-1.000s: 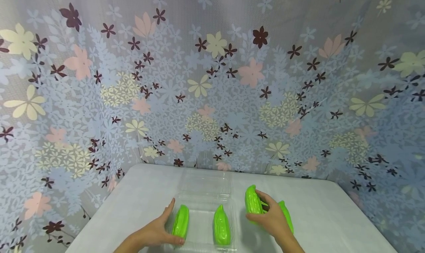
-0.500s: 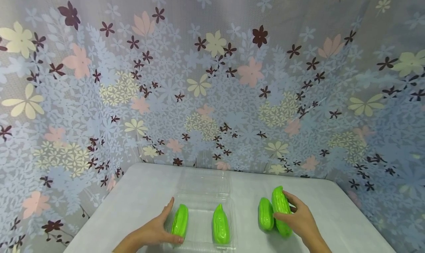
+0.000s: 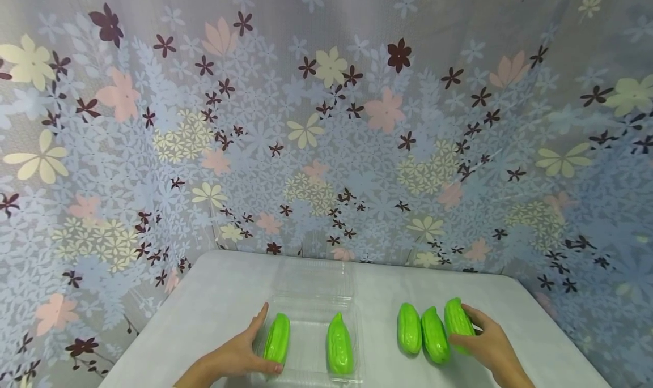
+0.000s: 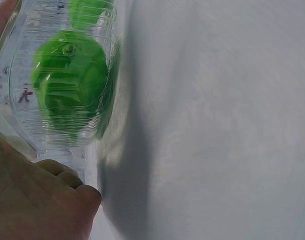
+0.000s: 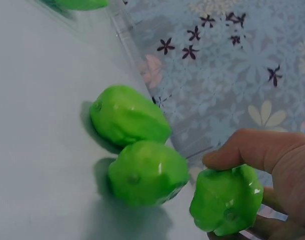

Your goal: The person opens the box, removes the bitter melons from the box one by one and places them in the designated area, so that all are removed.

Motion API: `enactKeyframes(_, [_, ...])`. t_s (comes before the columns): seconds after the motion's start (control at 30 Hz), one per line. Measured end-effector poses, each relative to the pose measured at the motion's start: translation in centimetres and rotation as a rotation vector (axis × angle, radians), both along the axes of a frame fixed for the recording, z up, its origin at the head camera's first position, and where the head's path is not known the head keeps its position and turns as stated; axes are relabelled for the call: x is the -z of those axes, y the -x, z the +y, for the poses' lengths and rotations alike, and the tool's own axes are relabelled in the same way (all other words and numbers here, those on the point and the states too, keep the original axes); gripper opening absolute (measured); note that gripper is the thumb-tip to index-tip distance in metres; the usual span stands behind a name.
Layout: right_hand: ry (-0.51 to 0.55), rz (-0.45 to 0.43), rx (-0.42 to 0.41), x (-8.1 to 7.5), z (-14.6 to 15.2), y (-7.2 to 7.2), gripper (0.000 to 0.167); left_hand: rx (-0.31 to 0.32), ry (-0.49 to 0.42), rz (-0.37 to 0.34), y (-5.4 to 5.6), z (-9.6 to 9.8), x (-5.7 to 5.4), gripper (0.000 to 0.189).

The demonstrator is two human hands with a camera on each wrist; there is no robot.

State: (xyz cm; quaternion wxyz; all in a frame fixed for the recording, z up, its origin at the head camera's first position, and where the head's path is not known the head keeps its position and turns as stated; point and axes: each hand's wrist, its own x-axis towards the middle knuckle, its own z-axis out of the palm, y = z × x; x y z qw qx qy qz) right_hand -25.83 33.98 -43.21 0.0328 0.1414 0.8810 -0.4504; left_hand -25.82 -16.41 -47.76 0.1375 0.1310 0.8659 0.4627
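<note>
A clear plastic clamshell box (image 3: 308, 342) lies with its lid (image 3: 313, 277) folded back. Inside it one green bitter gourd (image 3: 277, 339) sits along the left wall and another bitter gourd (image 3: 339, 345) along the right. My left hand (image 3: 240, 351) holds the box at its left side, thumb over the front corner; the left wrist view shows a gourd (image 4: 70, 80) through the ribbed wall. To the right of the box, my right hand (image 3: 484, 340) grips a bitter gourd (image 5: 226, 200) between thumb and fingers. Beside it two bitter gourds (image 3: 409, 328) (image 3: 435, 335) lie side by side on the table.
The white-covered table (image 3: 204, 297) reaches back to a flower-patterned curtain (image 3: 326, 150) that hangs behind it and at both sides. Between the box and the loose gourds lies a strip of bare tabletop.
My right hand has set one bitter gourd on the table beside the other, let it go and moved right, where it now grips a third. The left hand has stayed at the box.
</note>
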Motion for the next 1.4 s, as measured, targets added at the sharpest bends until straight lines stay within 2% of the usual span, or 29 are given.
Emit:
enactKeyframes(0.2, [0.033,-0.075,0.034,1.8,0.9,0.5,0.104,-0.005,0.002,0.001,0.0,-0.1,0.1,0.134])
enactKeyframes(0.33, [0.058,-0.113,0.039,4.6,2.8,2.2,0.112,-0.008,0.003,-0.004,-0.1,-0.1,0.0,0.134])
enactKeyframes(0.47, [0.054,-0.104,0.009,7.6,5.0,4.2,0.125,-0.009,0.002,-0.001,-0.1,0.0,-0.1,0.133])
enactKeyframes(0.63, [0.038,-0.083,-0.041,9.3,6.1,5.4,0.132,-0.011,-0.005,-0.001,-0.2,0.0,-0.1,0.134])
enactKeyframes(0.77, [-0.002,-0.086,-0.058,8.7,5.4,4.7,0.132,-0.008,-0.008,0.006,-0.2,0.0,-0.1,0.134])
enactKeyframes(1.0, [-0.033,-0.101,-0.044,4.8,2.9,1.6,0.132,-0.008,-0.012,0.003,-0.1,-0.1,0.0,0.134])
enactKeyframes(1.1, [-0.042,-0.098,-0.022,3.7,2.2,0.8,0.135,-0.011,-0.011,-0.005,-0.1,-0.1,0.0,0.134])
enactKeyframes(1.27, [-0.033,-0.092,0.009,3.0,1.8,0.3,0.136,-0.011,-0.006,0.001,-0.1,0.0,0.0,0.133])
enactKeyframes(1.4, [-0.005,-0.078,-0.006,2.7,1.7,0.1,0.133,-0.009,-0.009,-0.002,-0.1,0.0,-0.1,0.133])
